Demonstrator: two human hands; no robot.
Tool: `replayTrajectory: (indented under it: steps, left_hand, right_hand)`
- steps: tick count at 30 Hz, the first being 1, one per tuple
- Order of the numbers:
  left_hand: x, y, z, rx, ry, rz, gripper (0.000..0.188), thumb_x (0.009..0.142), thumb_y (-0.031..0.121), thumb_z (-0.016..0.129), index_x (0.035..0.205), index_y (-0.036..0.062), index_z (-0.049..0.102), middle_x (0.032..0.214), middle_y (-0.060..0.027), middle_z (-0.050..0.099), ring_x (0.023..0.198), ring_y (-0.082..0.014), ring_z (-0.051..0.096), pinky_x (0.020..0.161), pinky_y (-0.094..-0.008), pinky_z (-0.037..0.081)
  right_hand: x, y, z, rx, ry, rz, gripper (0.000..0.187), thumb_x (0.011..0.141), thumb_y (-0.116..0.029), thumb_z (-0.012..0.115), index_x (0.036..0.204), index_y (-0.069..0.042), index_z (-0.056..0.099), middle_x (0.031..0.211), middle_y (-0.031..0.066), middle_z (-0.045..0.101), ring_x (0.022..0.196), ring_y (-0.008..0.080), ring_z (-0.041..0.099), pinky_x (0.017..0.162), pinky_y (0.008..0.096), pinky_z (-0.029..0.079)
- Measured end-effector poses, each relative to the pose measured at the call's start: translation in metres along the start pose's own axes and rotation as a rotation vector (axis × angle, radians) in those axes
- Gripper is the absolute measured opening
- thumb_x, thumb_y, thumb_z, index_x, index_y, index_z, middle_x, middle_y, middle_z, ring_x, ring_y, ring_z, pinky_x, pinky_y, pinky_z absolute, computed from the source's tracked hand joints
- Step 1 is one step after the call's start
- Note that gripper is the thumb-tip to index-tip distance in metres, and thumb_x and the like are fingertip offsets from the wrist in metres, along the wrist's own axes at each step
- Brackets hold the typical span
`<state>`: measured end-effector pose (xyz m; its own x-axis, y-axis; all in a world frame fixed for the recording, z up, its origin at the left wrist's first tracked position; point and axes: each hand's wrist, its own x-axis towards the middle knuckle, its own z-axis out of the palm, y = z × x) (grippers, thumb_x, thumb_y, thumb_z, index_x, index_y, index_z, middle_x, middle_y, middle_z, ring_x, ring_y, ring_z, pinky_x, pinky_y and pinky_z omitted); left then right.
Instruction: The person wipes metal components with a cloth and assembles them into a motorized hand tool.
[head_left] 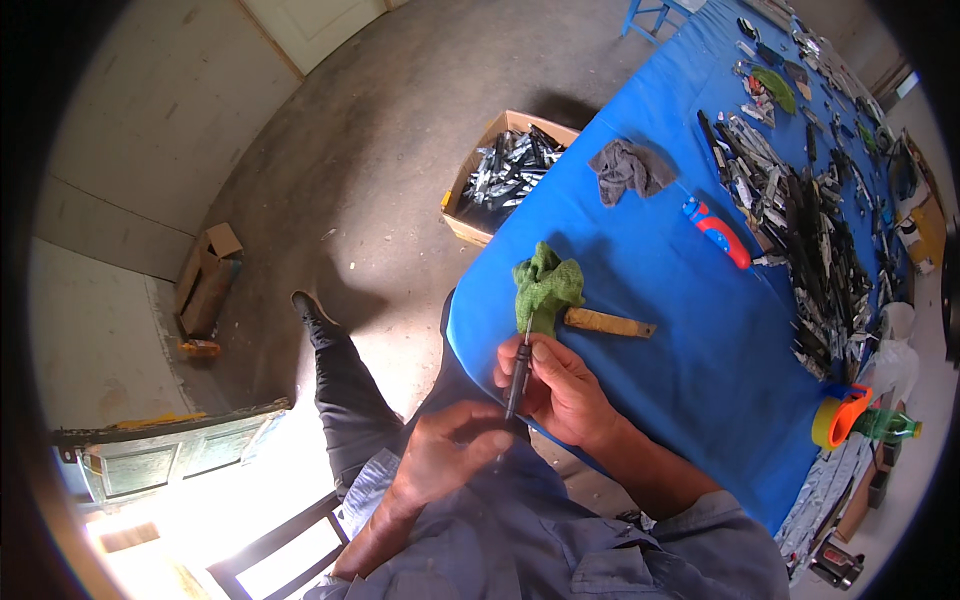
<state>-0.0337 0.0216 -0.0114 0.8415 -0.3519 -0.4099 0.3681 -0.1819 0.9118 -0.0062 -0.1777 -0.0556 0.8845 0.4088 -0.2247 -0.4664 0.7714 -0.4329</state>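
Head view: left hand point(455, 448), slim black tool point(518, 378) and right hand point(572, 398), at the near edge of a blue-covered tabletop point(720, 400).
The left hand is blurred, its thumb and fingers parted and loosely curved beside the tool's lower end; whether it touches cannot be told. To its right lies the tool, long axis running steeply up and slightly rightward, metal tip toward the green cloth point(548, 285). The right hand, nearer its upper part, pinches it between thumb and fingers. Farther right lie a wooden piece point(608, 322), grey cloth point(630, 170), red-and-blue hand tool point(722, 238) and heaped black and silver pieces point(805, 240).
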Motion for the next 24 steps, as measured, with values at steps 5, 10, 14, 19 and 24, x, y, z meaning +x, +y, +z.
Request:
replayTrajectory:
  steps: [5,10,14,19,24]
  left_hand:
    - [0.0,-0.008,0.007,-0.031,0.045,-0.024,0.023,0.091,0.01,0.078,0.11,-0.0017,0.07,0.096,-0.0073,0.076,0.083,-0.0091,0.068,0.074,-0.0259,0.056]
    - [0.001,-0.017,0.008,0.012,0.21,0.016,0.022,0.088,0.012,0.08,0.104,-0.0013,0.071,0.09,-0.0064,0.076,0.08,-0.0093,0.069,0.072,-0.0258,0.056]
    - [0.001,-0.025,0.011,0.086,0.307,0.091,0.023,0.084,0.014,0.082,0.098,-0.0011,0.072,0.086,-0.0082,0.076,0.078,-0.011,0.07,0.072,-0.0269,0.056]
    - [0.002,-0.02,0.011,0.209,0.341,0.155,0.024,0.083,0.016,0.083,0.095,-0.001,0.071,0.082,-0.0098,0.075,0.074,-0.0131,0.07,0.069,-0.0287,0.056]
    - [0.003,-0.022,0.009,0.252,0.307,0.182,0.022,0.085,0.009,0.081,0.095,-0.0042,0.068,0.083,-0.0095,0.075,0.074,-0.0109,0.068,0.068,-0.0263,0.055]
  right_hand:
    - [0.0,0.004,-0.008,-0.009,-0.062,-0.002,0.035,0.109,-0.029,0.049,0.132,-0.004,0.058,0.116,0.0052,0.061,0.107,0.018,0.058,0.09,0.0312,0.049]
    - [0.0,0.001,0.0,-0.16,-0.068,0.012,0.044,0.108,-0.02,0.051,0.147,-0.002,0.047,0.127,0.0077,0.06,0.118,0.0181,0.058,0.093,0.0311,0.049]
    - [0.001,0.004,0.005,-0.297,-0.046,0.021,0.047,0.104,-0.009,0.053,0.149,0.001,0.043,0.13,0.0096,0.058,0.12,0.017,0.056,0.092,0.0302,0.048]
    - [0.0,0.005,0.001,-0.324,-0.064,0.039,0.049,0.103,-0.005,0.055,0.15,0.001,0.042,0.131,0.0096,0.058,0.121,0.0161,0.055,0.095,0.0307,0.048]
    - [0.0,0.005,0.004,-0.313,-0.057,0.027,0.049,0.103,-0.006,0.055,0.149,0.002,0.042,0.13,0.0092,0.059,0.12,0.0153,0.056,0.097,0.0307,0.048]
